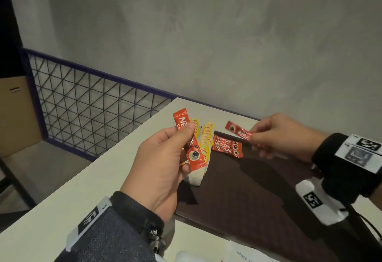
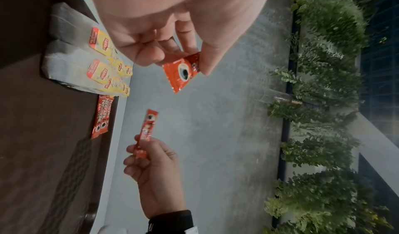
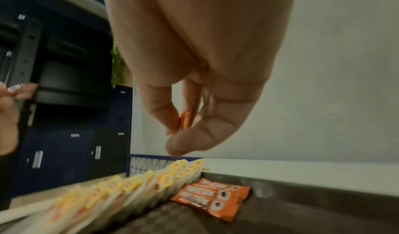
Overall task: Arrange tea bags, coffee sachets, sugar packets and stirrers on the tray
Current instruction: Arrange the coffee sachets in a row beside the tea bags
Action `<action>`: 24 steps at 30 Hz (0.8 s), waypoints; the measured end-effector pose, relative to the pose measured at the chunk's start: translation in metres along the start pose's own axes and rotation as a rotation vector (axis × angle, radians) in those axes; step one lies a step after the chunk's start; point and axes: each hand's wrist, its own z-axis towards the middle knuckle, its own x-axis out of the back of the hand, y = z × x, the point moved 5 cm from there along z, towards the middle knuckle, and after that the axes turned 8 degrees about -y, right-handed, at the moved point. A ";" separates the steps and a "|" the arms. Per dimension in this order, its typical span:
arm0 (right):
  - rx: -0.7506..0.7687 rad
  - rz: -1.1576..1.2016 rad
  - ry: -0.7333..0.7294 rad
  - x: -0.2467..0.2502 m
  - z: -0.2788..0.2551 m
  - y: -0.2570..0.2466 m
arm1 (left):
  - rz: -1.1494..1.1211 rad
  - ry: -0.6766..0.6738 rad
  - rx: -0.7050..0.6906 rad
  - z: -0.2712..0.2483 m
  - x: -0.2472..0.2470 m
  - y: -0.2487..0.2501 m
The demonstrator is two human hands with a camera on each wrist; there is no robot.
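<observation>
"nescafe" is printed on the red coffee sachets (image 1: 227, 145), and "lipton" on the yellow tea bag tags (image 2: 105, 44).

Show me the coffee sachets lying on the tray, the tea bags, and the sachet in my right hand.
coffee sachets on the tray (image 1: 227, 145), head view, middle sachet.
tea bags (image 2: 101, 72), left wrist view, yellow tag.
sachet in right hand (image 1: 237, 130), head view, exposed middle.

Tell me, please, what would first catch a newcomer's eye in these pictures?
Probably the two red coffee sachets held in the air: the left hand grips one upright, and the right hand pinches another above the dark tray. Next, the yellow-tagged tea bags lined along the tray's left edge, with three more sachets lying flat beside them.
</observation>
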 end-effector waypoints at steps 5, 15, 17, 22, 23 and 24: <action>0.051 -0.253 0.102 0.017 0.002 0.001 | 0.003 0.004 0.017 -0.001 -0.001 0.000; -0.017 -0.959 -0.215 -0.046 0.023 -0.009 | 0.000 -0.005 0.025 -0.003 -0.003 0.002; -0.019 -0.907 -0.272 -0.055 0.029 -0.005 | -0.013 -0.008 0.023 -0.003 -0.002 0.003; -0.026 -0.752 -0.303 -0.046 0.029 0.012 | -0.018 0.007 0.034 -0.003 -0.001 0.003; -0.032 -0.715 -0.318 -0.042 0.027 0.018 | -0.020 0.005 0.035 -0.003 -0.002 0.004; -0.042 -0.686 -0.338 -0.039 0.024 0.023 | -0.021 0.003 0.035 -0.004 -0.003 0.004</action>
